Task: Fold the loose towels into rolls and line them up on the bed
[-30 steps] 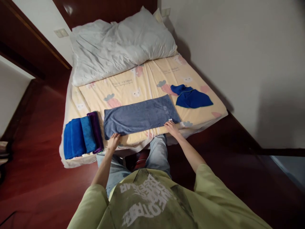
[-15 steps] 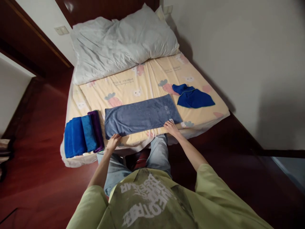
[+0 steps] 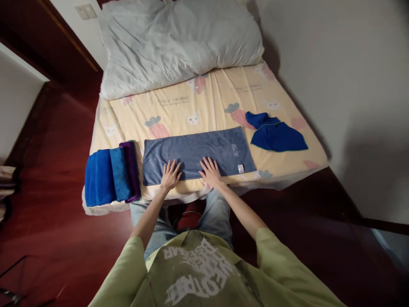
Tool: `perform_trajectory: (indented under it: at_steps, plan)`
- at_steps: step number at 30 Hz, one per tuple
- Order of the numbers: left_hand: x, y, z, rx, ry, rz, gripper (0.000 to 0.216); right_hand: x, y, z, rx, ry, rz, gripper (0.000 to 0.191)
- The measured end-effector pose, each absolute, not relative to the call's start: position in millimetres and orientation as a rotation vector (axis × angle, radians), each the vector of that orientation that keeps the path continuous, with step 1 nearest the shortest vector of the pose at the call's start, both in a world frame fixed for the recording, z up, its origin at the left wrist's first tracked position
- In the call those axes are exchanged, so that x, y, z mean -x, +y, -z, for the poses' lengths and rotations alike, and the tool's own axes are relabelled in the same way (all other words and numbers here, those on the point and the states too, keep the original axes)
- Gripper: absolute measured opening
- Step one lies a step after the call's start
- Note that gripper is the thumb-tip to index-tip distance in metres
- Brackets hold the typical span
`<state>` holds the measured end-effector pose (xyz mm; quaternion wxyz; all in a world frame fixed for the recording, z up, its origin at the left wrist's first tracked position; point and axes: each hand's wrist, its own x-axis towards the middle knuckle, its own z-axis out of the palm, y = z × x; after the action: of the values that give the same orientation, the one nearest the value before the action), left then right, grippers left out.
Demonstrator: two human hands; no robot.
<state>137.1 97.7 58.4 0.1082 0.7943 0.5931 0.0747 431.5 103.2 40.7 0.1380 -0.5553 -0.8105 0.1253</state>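
Observation:
A grey-blue towel (image 3: 198, 147) lies spread as a long strip across the near part of the bed, with a small white label at its right near corner. On its near edge, left of the middle, my left hand (image 3: 171, 175) rests flat with fingers spread. My right hand (image 3: 211, 171) also lies flat on that edge, right of the middle, fingers apart. Left of the towel sit folded cloths side by side: bright blue ones (image 3: 99, 178), a lighter blue one (image 3: 120, 175) and a purple one (image 3: 131, 170). A crumpled dark blue cloth (image 3: 277, 134) lies to the right.
A large pale pillow or quilt (image 3: 179, 38) covers the head of the bed. The yellow patterned sheet (image 3: 172, 115) shows around the towel. A wall (image 3: 326, 76) runs along the right side, and dark red floor (image 3: 57, 140) lies to the left.
Both hands have moved inward from the towel's two near corners and now lie flat with fingers spread. The towel stays laid out. The view has shifted slightly downward and closer.

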Motion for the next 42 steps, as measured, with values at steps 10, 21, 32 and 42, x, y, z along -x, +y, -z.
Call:
perform_trajectory:
  at_steps: [10, 21, 32, 42]
  plan:
    - [-97.0, 175.6, -34.7, -2.095, 2.063, -0.215, 0.072, -452.3, 139.4, -20.2, 1.762, -2.232, -0.356, 0.068]
    - [-48.4, 258.5, -35.2, -1.903, 2.290, -0.299, 0.074, -449.2, 141.9, -18.7, 1.792, -2.208, -0.274, 0.067]
    - [-3.9, 289.1, -44.8, -1.781, 2.344, -0.512, 0.040, -449.1, 142.4, -12.8, 1.806, -2.220, -0.202, 0.067]
    - [44.8, 334.8, -58.1, -1.569, 2.283, -0.524, 0.026, -448.3, 142.3, -15.5, 1.785, -2.196, -0.247, 0.067]
